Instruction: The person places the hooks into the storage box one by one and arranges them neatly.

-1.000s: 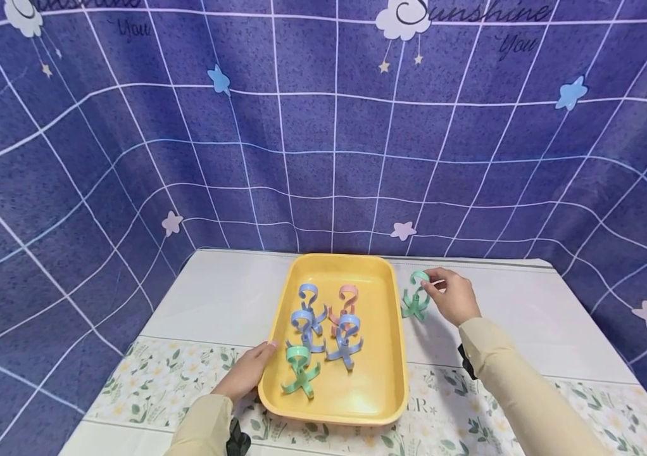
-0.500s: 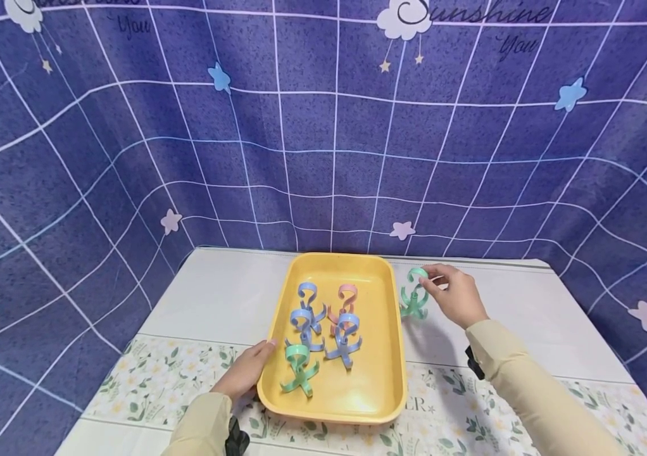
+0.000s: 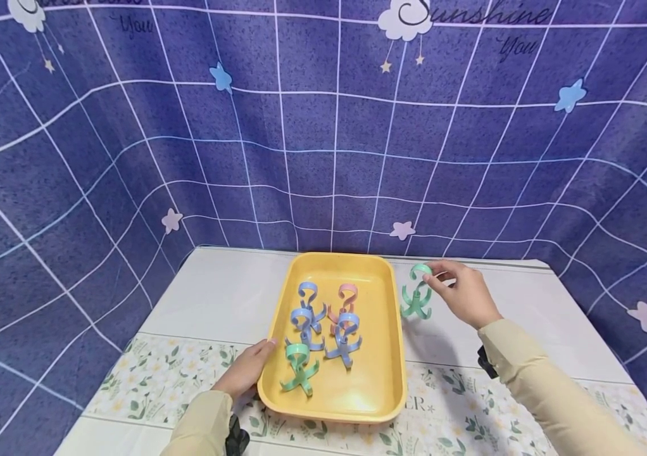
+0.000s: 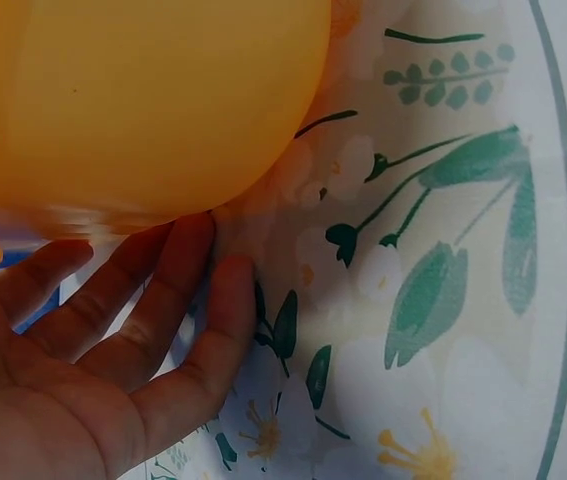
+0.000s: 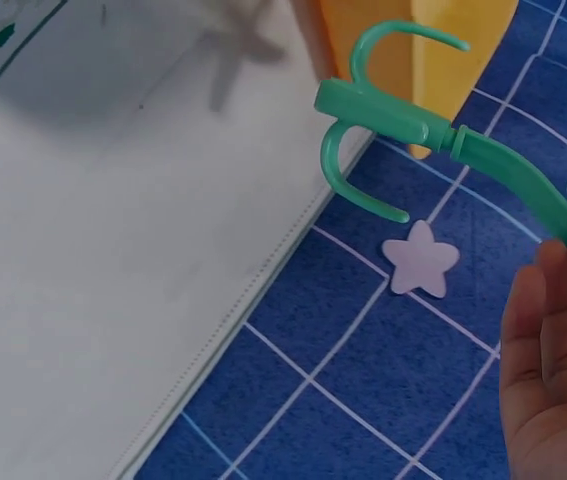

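Note:
My right hand (image 3: 463,294) pinches a green plastic claw hanger hook (image 3: 416,307) by its curved top, just right of the yellow tray (image 3: 401,380). The hanger's claws point down, and in the right wrist view its shadow falls on the table apart from it. At the tray's left side my left hand (image 3: 248,370) holds the rim, thumb on top; the left wrist view has the fingers (image 4: 178,290) against the tray's outer wall. Inside the tray stand another green hanger hook (image 3: 302,379), a pink one (image 3: 349,292) and three blue ones (image 3: 344,347).
A white table cover (image 3: 506,304) with a floral band (image 3: 181,373) lies under the tray. Behind and on both sides hangs a dark blue curtain (image 3: 312,183) with white grid lines and stars. The tray's right half holds bare floor beside the hooks.
My right hand shifts slightly right and up with the green hanger hook, after a small move left. The left hand, the tray and the hooks inside stay in place.

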A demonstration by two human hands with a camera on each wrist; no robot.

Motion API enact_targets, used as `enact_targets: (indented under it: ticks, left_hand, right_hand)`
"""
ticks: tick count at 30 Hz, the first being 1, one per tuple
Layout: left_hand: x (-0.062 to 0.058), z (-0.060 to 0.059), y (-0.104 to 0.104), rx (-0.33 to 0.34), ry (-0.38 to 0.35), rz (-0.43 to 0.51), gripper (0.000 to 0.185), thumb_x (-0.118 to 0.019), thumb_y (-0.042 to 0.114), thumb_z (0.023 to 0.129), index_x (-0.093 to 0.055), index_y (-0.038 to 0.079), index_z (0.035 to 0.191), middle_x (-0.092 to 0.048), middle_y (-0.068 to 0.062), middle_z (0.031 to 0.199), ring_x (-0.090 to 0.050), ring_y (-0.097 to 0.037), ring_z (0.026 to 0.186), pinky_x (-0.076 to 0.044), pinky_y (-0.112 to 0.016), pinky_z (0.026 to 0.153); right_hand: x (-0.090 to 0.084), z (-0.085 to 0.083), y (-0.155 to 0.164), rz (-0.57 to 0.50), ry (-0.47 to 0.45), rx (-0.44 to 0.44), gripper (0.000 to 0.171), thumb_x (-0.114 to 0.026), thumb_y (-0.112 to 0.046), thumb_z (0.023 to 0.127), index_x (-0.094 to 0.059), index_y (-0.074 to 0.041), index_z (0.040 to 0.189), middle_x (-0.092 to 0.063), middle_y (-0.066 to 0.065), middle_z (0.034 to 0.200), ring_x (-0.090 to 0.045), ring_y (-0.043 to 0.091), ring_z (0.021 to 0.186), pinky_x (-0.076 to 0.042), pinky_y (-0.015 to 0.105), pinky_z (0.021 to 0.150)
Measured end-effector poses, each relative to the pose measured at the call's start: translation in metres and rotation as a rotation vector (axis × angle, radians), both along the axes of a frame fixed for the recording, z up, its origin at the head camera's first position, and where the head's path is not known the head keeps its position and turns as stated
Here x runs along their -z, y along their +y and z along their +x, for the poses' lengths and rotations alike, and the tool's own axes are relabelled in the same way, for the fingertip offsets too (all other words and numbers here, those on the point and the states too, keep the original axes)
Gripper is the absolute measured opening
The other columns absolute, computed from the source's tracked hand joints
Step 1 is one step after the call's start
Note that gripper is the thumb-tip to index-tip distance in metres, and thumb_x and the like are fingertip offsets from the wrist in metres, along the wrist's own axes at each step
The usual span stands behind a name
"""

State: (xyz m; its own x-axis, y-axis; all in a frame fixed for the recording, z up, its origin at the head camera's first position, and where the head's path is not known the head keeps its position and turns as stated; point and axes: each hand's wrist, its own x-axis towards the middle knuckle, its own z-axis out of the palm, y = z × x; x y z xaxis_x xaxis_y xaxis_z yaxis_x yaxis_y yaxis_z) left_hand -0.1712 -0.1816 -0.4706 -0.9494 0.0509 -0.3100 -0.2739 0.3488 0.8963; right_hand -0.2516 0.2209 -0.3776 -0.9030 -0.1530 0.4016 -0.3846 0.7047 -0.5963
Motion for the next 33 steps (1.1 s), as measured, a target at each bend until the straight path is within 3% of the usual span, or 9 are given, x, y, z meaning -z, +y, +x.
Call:
enact_targets:
  ticks: [7, 15, 25, 33]
  left_hand:
    - [0.001, -0.001, -0.001, 0.002, -0.008, 0.017, 0.057, -0.036, 0.039, 0.112, -0.042, -0.004, 0.150, -0.069, -0.014, 0.114, -0.071, -0.026, 0.093, -0.058, -0.041, 0.076]
    - [0.001, -0.002, -0.002, 0.011, 0.006, -0.033, 0.057, -0.036, 0.038, 0.112, -0.043, -0.004, 0.150, -0.069, -0.013, 0.112, -0.070, -0.023, 0.089, -0.058, -0.038, 0.076]
    - [0.000, -0.002, -0.003, 0.017, -0.002, -0.046, 0.057, -0.036, 0.040, 0.112, -0.044, -0.002, 0.149, -0.070, -0.012, 0.107, -0.070, -0.022, 0.086, -0.057, -0.038, 0.073]
    - [0.002, -0.002, -0.003, 0.015, -0.009, -0.020, 0.058, -0.037, 0.041, 0.112, -0.042, -0.003, 0.150, -0.068, -0.014, 0.116, -0.070, -0.024, 0.095, -0.058, -0.041, 0.078]
  right_hand:
    - [-0.014, 0.012, 0.001, -0.007, -0.005, -0.016, 0.028, -0.068, -0.017, 0.100, -0.071, 0.000, 0.122, -0.073, 0.014, 0.104, -0.070, 0.029, 0.091, -0.057, 0.042, 0.080]
    - [-0.025, 0.026, 0.001, -0.014, 0.000, -0.070, 0.023, -0.070, -0.020, 0.100, -0.074, -0.006, 0.118, -0.073, 0.006, 0.100, -0.070, 0.023, 0.089, -0.057, 0.030, 0.076]
    - [-0.028, 0.045, -0.010, -0.057, 0.051, -0.158, 0.017, -0.073, -0.014, 0.096, -0.075, -0.010, 0.113, -0.074, -0.003, 0.096, -0.068, 0.009, 0.084, -0.056, 0.026, 0.074]
    - [-0.023, 0.060, -0.026, -0.112, -0.007, -0.250, 0.018, -0.074, -0.012, 0.095, -0.074, -0.010, 0.113, -0.074, -0.006, 0.096, -0.068, 0.009, 0.082, -0.057, 0.028, 0.074]
